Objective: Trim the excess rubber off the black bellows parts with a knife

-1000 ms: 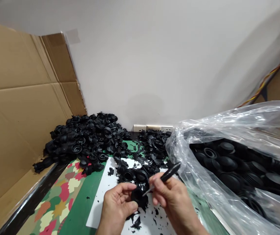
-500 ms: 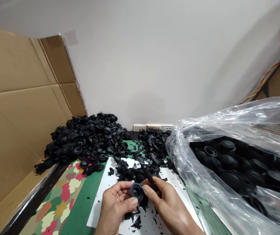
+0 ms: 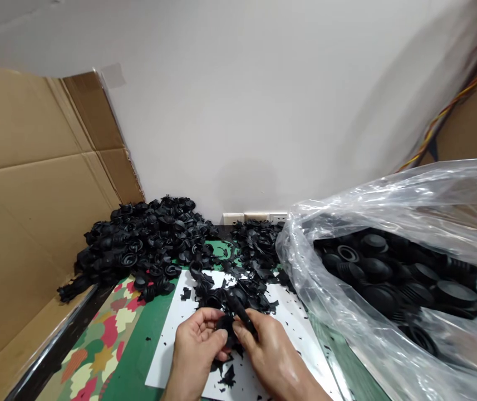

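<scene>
My left hand (image 3: 196, 345) is closed around a small black rubber boot (image 3: 224, 324), holding it over a white sheet (image 3: 171, 345). Against the same part rests my right hand (image 3: 269, 356), which grips a thin black-handled tool (image 3: 240, 313) with its handle pointing up and left. The tool's tip is hidden between my fingers. Black rubber trimmings (image 3: 227, 379) lie on the sheet under both hands.
A heap of black ribbed rubber boots (image 3: 142, 245) lies at the back left, a pile of scraps (image 3: 259, 245) behind the sheet. A clear plastic bag (image 3: 388, 312) of black parts fills the right. A cardboard panel (image 3: 33, 184) stands on the left; the wall has sockets (image 3: 255, 216).
The tool swung from pointing up and right to pointing up and left, close over the part. Both hands drew together around the rubber boot. The view shifted slightly.
</scene>
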Tool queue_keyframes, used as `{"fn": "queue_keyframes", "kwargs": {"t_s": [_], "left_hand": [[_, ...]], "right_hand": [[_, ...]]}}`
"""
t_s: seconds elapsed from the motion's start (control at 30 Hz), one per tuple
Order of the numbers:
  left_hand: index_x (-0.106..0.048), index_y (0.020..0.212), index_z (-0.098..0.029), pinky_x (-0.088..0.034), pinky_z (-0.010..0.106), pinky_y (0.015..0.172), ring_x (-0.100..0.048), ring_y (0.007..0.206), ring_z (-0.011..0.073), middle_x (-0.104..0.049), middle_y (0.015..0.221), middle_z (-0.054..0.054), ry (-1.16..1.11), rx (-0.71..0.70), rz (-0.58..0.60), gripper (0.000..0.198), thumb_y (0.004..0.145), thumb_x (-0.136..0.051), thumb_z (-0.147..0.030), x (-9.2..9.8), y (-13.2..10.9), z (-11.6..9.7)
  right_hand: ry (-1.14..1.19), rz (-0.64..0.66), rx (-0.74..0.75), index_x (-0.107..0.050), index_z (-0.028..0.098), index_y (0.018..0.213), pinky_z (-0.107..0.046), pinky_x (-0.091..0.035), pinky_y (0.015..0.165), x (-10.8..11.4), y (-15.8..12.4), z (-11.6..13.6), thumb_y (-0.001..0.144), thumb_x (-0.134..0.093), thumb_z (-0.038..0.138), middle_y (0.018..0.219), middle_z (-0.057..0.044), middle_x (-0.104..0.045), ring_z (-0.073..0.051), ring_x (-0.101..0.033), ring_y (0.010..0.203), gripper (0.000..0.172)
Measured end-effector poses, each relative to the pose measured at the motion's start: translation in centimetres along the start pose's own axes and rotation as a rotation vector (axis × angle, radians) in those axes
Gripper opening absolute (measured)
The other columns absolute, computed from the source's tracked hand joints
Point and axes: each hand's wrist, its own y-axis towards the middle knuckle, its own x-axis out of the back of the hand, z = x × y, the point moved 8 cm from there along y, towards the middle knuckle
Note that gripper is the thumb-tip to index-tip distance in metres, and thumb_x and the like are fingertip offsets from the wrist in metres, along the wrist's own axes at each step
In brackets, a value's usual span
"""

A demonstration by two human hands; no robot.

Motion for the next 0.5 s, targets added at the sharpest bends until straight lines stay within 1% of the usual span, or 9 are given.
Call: {"fn": "queue_keyframes", "kwargs": {"t_s": [0.13, 0.23, 0.3, 0.4, 0.5], "left_hand": [[-0.066, 0.073, -0.012, -0.041, 0.018, 0.041, -0.052, 0.040, 0.0075, -0.063, 0.054, -0.002, 0.031, -0.007, -0.006, 0.018, 0.056, -0.072, -0.013, 0.0, 0.2, -0.1], [-0.064, 0.071, -0.013, -0.040, 0.017, 0.039, -0.053, 0.039, 0.0072, -0.062, 0.054, -0.003, 0.048, 0.011, -0.015, 0.017, 0.055, -0.070, -0.012, -0.2, 0.0, -0.3], [-0.063, 0.073, -0.013, -0.038, 0.016, 0.038, -0.054, 0.039, 0.0066, -0.062, 0.056, -0.003, 0.053, 0.030, -0.009, 0.017, 0.057, -0.068, -0.011, -0.4, -0.3, -0.6], [-0.064, 0.078, -0.012, -0.035, 0.014, 0.036, -0.052, 0.037, 0.0054, -0.063, 0.055, -0.003, 0.024, 0.067, 0.019, 0.019, 0.059, -0.067, -0.013, -0.7, -0.6, -0.9], [-0.065, 0.082, -0.011, -0.034, 0.014, 0.034, -0.052, 0.034, 0.0048, -0.066, 0.060, 0.000, -0.036, 0.105, 0.056, 0.026, 0.058, -0.071, -0.016, -0.9, -0.8, -1.1]], "right_hand": [[-0.021, 0.009, 0.062, -0.062, 0.019, 0.074, -0.030, -0.043, 0.056, -0.3, -0.3, 0.6, 0.077, -0.052, 0.028, 0.070, -0.008, -0.070, -0.026, -0.065, 0.066, 0.013], [-0.001, -0.010, -0.004, -0.059, 0.018, 0.071, -0.032, -0.043, 0.059, -0.2, -0.2, 0.3, 0.076, -0.051, 0.024, 0.071, -0.009, -0.069, -0.027, -0.064, 0.069, 0.012], [0.049, -0.006, -0.058, -0.057, 0.018, 0.066, -0.031, -0.042, 0.060, -0.1, -0.1, 0.1, 0.075, -0.050, 0.024, 0.069, -0.008, -0.067, -0.026, -0.062, 0.069, 0.013], [0.193, 0.022, -0.109, -0.053, 0.018, 0.061, -0.027, -0.038, 0.054, -0.2, 0.1, -0.2, 0.072, -0.053, 0.026, 0.060, -0.002, -0.059, -0.019, -0.054, 0.060, 0.014], [0.335, 0.057, -0.139, -0.050, 0.018, 0.057, -0.023, -0.031, 0.048, -0.6, 0.3, -0.9, 0.069, -0.055, 0.026, 0.050, 0.005, -0.048, -0.011, -0.042, 0.047, 0.015]]}}
